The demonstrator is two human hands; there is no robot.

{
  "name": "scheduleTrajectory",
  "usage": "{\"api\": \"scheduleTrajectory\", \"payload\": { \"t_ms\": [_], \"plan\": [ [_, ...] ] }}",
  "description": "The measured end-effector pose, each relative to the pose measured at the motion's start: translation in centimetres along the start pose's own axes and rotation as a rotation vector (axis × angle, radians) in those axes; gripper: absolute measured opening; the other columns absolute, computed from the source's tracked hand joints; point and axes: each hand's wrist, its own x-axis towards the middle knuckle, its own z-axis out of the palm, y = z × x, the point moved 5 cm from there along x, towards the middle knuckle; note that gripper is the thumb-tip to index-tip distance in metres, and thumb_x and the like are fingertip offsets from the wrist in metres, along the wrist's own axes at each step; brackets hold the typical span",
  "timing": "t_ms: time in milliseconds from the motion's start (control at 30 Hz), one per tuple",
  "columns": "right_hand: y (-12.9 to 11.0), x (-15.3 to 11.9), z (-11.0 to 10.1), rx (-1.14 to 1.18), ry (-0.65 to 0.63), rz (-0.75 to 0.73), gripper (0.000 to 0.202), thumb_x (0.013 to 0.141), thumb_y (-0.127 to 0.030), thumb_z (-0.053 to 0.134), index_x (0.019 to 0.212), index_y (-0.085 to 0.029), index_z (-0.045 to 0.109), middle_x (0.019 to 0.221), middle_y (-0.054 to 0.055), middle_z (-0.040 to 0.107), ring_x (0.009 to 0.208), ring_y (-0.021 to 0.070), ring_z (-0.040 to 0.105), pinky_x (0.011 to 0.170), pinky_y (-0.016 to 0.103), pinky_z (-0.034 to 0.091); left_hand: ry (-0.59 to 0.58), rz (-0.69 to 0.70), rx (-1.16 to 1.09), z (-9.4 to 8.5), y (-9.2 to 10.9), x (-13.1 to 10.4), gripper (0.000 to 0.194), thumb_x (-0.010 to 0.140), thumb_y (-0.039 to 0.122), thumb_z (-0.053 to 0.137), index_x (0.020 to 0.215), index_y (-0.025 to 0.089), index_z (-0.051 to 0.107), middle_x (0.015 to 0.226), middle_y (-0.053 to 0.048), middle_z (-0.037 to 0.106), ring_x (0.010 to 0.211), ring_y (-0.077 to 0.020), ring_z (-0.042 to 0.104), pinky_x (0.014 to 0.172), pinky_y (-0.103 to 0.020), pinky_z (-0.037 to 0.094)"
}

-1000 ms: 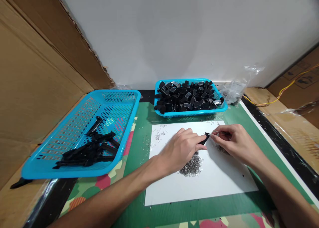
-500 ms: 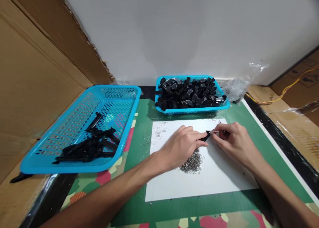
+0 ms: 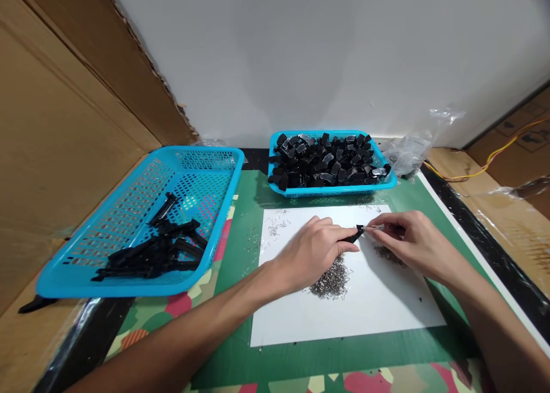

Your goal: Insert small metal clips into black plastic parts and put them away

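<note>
My left hand [image 3: 320,247] is closed, pinching a small black plastic piece [image 3: 354,236] between thumb and forefinger over the white sheet. Facing it, my right hand [image 3: 410,241] is closed on slim metal tweezers [image 3: 377,227]. Their tip meets the end of the black piece; whether it grips a small wire part is too fine to tell. Below my left hand lies a heap of small bent metal wire springs [image 3: 330,281]. Another patch of small wire springs [image 3: 389,254] shows partly under my right hand.
Black plastic pieces fill a blue basket [image 3: 330,193] at the back. A larger blue basket [image 3: 107,293] on the left holds several long black parts [image 3: 150,255]. Loose wire springs [image 3: 275,227] are scattered on the white sheet [image 3: 283,330]. A clear plastic bag [image 3: 406,152] sits back right.
My right hand has shifted slightly right and tilted, uncovering a patch of wire springs beneath it. The tweezers' tip stays by the black piece, and my left hand is nearly still.
</note>
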Motion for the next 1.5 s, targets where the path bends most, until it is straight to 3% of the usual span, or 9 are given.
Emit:
{"api": "scheduleTrajectory", "payload": {
  "t_ms": [100, 200, 300, 533, 833, 1067, 1267, 1500],
  "plan": [
    [0.6, 0.0, -0.8, 0.004, 0.117, -0.001, 0.039, 0.1, -0.044, 0.055, 0.106, -0.018, 0.083, 0.086, 0.008, 0.08, 0.074, 0.0238, 0.071, 0.063, 0.031, 0.05, -0.012, 0.001, -0.003, 0.0, 0.1, 0.0, 0.028, 0.11, 0.035, 0.056, 0.124, 0.019, 0.074, 0.097, -0.005, 0.079, 0.091, -0.0219, 0.064, 0.084, -0.036, 0.042],
    [0.6, 0.0, -1.4, 0.017, 0.243, -0.054, 0.039, 0.105, -0.042, 0.05, 0.118, -0.02, 0.079, 0.102, 0.01, 0.081, 0.087, 0.0258, 0.074, 0.076, 0.035, 0.055, -0.008, 0.001, 0.007, -0.1, 0.2, 0.0, 0.029, 0.109, 0.035, 0.057, 0.125, 0.019, 0.074, 0.098, -0.006, 0.08, 0.09, -0.0217, 0.064, 0.083, -0.036, 0.042],
    [0.1, -0.2, -1.4, 0.082, 0.305, -0.122, 0.03, 0.104, -0.041, 0.056, 0.11, -0.022, 0.079, 0.11, 0.009, 0.08, 0.098, 0.0262, 0.075, 0.088, 0.037, 0.056, -0.011, 0.001, 0.018, 0.0, 0.2, 0.0, 0.029, 0.109, 0.035, 0.057, 0.127, 0.019, 0.074, 0.099, -0.005, 0.08, 0.09, -0.0213, 0.064, 0.083, -0.036, 0.042],
    [0.1, -0.2, 0.2, 0.484, 0.352, 0.024, 0.028, 0.092, -0.047, 0.077, 0.088, -0.019, 0.074, 0.089, 0.008, 0.079, 0.078, 0.0236, 0.077, 0.075, 0.035, 0.064, -0.01, 0.014, 0.026, 0.0, 0.1, 0.0, 0.032, 0.108, 0.033, 0.06, 0.133, 0.016, 0.071, 0.104, -0.006, 0.081, 0.091, -0.0208, 0.065, 0.085, -0.037, 0.042],
    [-0.5, 0.3, 1.3, 0.503, 0.39, 0.04, 0.035, 0.089, -0.051, 0.079, 0.077, -0.02, 0.066, 0.085, 0.008, 0.075, 0.073, 0.0206, 0.071, 0.068, 0.032, 0.061, -0.022, -0.004, 0.035, 0.1, 0.0, 0.1, 0.03, 0.108, 0.029, 0.06, 0.134, 0.018, 0.071, 0.1, -0.005, 0.081, 0.09, -0.0209, 0.065, 0.083, -0.037, 0.044],
    [-0.6, 0.1, 1.2, 0.51, 0.384, 0.066, 0.03, 0.091, -0.047, 0.077, 0.081, -0.021, 0.067, 0.086, 0.007, 0.075, 0.074, 0.0219, 0.073, 0.068, 0.033, 0.061, -0.006, -0.008, 0.025, 0.2, -0.1, 0.0, 0.028, 0.108, 0.03, 0.06, 0.13, 0.019, 0.073, 0.093, -0.004, 0.078, 0.089, -0.0211, 0.065, 0.083, -0.036, 0.043],
    [-0.5, 0.2, 1.2, 0.475, 0.388, 0.044, 0.029, 0.092, -0.043, 0.075, 0.077, -0.022, 0.063, 0.085, 0.008, 0.074, 0.074, 0.0214, 0.072, 0.069, 0.034, 0.061, -0.002, -0.01, 0.019, 0.0, 0.1, 0.2, 0.026, 0.108, 0.028, 0.059, 0.128, 0.02, 0.074, 0.103, -0.006, 0.081, 0.09, -0.0215, 0.066, 0.083, -0.037, 0.045],
    [-0.3, 0.6, 1.2, 0.482, 0.362, 0.061, 0.028, 0.089, -0.042, 0.076, 0.075, -0.021, 0.062, 0.075, 0.006, 0.074, 0.062, 0.0194, 0.07, 0.058, 0.031, 0.058, 0.021, -0.022, -0.037, -0.4, 0.2, 0.4, 0.026, 0.107, 0.02, 0.058, 0.126, 0.02, 0.077, 0.101, -0.006, 0.082, 0.086, -0.0211, 0.067, 0.084, -0.038, 0.048]
  ]
}}
